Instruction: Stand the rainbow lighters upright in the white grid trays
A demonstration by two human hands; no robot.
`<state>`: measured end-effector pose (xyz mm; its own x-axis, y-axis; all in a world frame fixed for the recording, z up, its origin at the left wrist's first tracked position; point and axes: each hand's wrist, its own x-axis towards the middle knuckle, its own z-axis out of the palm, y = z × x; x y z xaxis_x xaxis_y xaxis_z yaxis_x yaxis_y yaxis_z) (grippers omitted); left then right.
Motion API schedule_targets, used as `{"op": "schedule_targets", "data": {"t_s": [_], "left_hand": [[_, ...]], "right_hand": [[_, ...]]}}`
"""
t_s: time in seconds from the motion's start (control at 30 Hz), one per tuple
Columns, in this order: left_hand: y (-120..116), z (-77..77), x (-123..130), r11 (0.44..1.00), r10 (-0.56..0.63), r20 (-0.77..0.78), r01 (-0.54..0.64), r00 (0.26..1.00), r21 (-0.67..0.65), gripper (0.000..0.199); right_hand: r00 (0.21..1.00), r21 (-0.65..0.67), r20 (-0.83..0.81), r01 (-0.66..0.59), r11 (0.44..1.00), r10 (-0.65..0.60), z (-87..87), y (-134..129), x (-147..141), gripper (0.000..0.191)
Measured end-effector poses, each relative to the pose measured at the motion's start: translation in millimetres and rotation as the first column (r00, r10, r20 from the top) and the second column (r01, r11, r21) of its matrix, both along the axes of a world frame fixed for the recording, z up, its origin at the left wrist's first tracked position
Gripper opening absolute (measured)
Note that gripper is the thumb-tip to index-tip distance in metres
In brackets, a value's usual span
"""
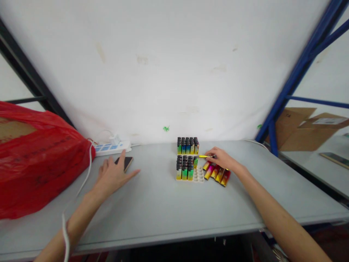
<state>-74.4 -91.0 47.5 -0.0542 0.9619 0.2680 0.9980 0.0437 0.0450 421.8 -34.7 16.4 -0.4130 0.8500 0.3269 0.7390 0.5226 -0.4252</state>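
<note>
My right hand [220, 159] is closed on a yellow lighter [203, 156], whose dark end lies by my fingers. Under and beside that hand, several red, pink and yellow lighters [217, 174] lie side by side on the table. To its left stands a white tray [198, 178] with upright black-topped lighters [184, 173] and several bare holes at its right side. Behind it, a second group of upright lighters [188, 146] is packed in rows. My left hand [112, 175] is spread open over the table, beside a dark phone [128, 163] partly hidden by its fingers.
A red plastic bag [49, 163] fills the left side, near a white power strip [113, 148]. A white cable [87, 174] hangs across my left forearm. On the right rise a blue metal frame [289, 72] and a cardboard box [297, 134]. The grey table [158, 211] meets a white wall.
</note>
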Motion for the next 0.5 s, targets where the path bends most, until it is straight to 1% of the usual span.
{"op": "schedule_targets", "data": {"t_s": [0.03, 0.1, 0.17, 0.27, 0.3, 0.33, 0.4, 0.5], "left_hand": [[-4, -1.2, 13, 0.995, -0.081, 0.009, 0.081, 0.997, 0.054, 0.11], [-11, -5.3, 43, 0.956, -0.288, 0.081, 0.282, 0.954, 0.075, 0.11], [-14, -11.1, 72, 0.887, -0.456, 0.216, 0.462, 0.863, 0.025, 0.108], [-9, -18.8, 106, 0.756, -0.607, 0.381, 0.655, 0.697, 0.006, 0.103], [-5, -20.0, 115, 0.725, -0.631, 0.414, 0.689, 0.656, 0.015, 0.105], [0, -20.5, 121, 0.708, -0.644, 0.439, 0.705, 0.626, 0.034, 0.106], [10, -19.6, 131, 0.668, -0.673, 0.475, 0.742, 0.567, 0.062, 0.102], [23, -17.4, 142, 0.64, -0.693, 0.483, 0.765, 0.536, 0.069, 0.093]], "right_hand": [[1.0, 0.007, -0.006, 0.005, 1.0, -0.005, -0.2, 0, -1, 0.016], [1.0, 0.031, -0.011, 0.027, 0.999, -0.027, -0.8, -2, -2, 0.016], [0.998, 0.042, -0.033, 0.064, 0.997, -0.062, -0.1, -5, -3, 0.021], [0.983, 0.038, -0.138, 0.131, 0.991, -0.125, 5.6, -12, -5, 0.032], [0.97, 0.046, -0.188, 0.164, 0.985, -0.152, 8.5, -14, -6, 0.036], [0.953, 0.056, -0.246, 0.199, 0.978, -0.18, 11.5, -16, -6, 0.039], [0.897, 0.052, -0.383, 0.259, 0.964, -0.221, 17.1, -18, -8, 0.047], [0.776, -0.035, -0.584, 0.269, 0.962, -0.239, 22.2, -18, -14, 0.056]]}}
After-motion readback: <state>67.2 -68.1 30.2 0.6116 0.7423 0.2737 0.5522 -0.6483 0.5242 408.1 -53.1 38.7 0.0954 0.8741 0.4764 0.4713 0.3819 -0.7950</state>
